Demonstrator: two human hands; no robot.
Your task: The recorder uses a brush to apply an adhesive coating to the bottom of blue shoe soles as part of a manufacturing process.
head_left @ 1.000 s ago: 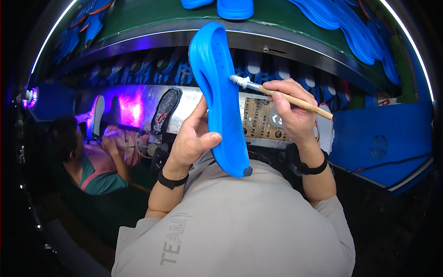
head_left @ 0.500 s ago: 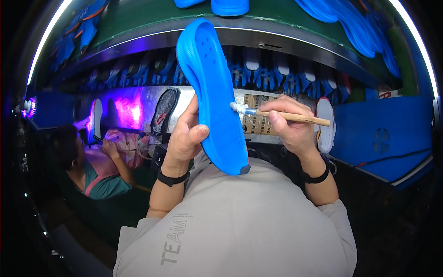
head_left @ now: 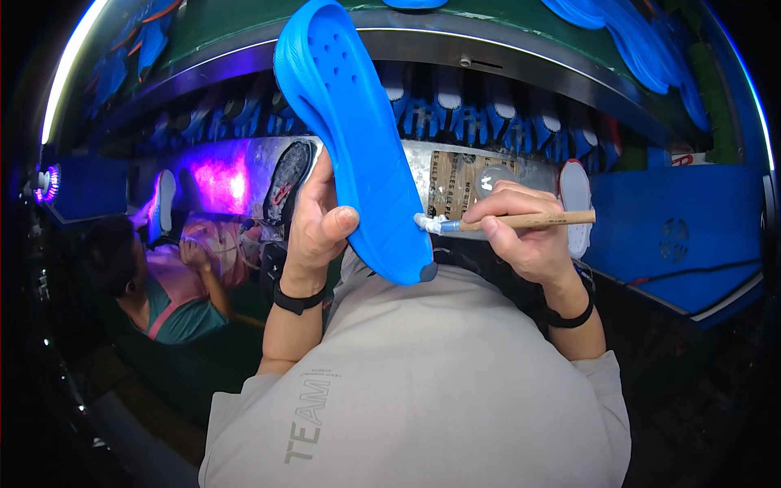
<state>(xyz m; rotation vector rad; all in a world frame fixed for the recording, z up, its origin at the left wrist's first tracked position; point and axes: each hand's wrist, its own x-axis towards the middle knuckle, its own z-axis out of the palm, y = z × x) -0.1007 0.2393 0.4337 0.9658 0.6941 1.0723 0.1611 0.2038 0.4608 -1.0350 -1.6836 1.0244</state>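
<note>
Gripped along its left side by my left hand [head_left: 319, 224] is a blue shoe sole [head_left: 366, 154], its hollow inner face turned up and its far end tilted away. The thumb lies over the sole's edge; the other fingers are hidden beneath. In my right hand [head_left: 525, 236] is a wooden-handled brush [head_left: 545, 219], pinched between thumb and fingers. White-coated bristles [head_left: 431, 224] touch the sole's right edge, close to the dark tip [head_left: 428, 272] at its near end.
Behind my hands runs a metal bench [head_left: 268, 154] with a dark shoe upper [head_left: 290, 183], printed cardboard [head_left: 455, 179] and a white-soled shoe [head_left: 575, 203]. Beyond it, a green conveyor [head_left: 488, 32] carries more blue soles [head_left: 618, 41]. Another person [head_left: 175, 276] sits at the left, holding a shoe.
The brush tip has slid along the sole's right edge toward its near end. My left hand and the sole have shifted slightly left and away from me.
</note>
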